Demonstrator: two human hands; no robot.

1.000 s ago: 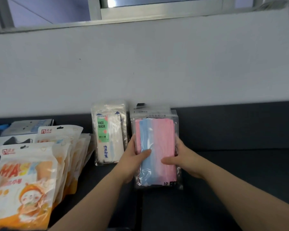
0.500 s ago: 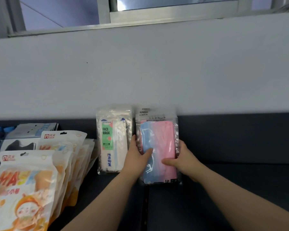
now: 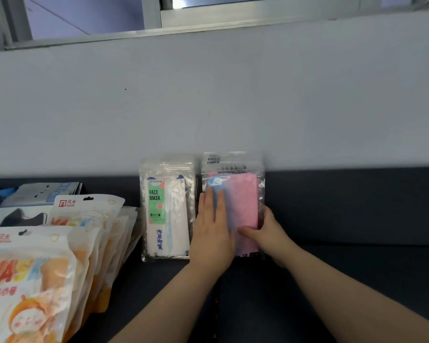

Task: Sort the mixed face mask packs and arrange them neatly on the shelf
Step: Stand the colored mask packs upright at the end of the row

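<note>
A clear pack of pink and blue masks stands upright on the dark shelf, its top leaning on the pale wall behind. The left hand lies flat on the front of this pack, fingers straight and together, pressing on its blue left half. The right hand grasps the same pack at its lower right edge, thumb across the pink front and fingers curled round behind. Just beside it on the left stands a white pack with a green label reading FACE MASK, also leaning on the wall. Further left, apart from these two, a row of orange packs with a cartoon figure stands one behind another, overlapping. Behind that row lie a pack showing a black mask and a grey pack. A metal window frame runs above the wall
</note>
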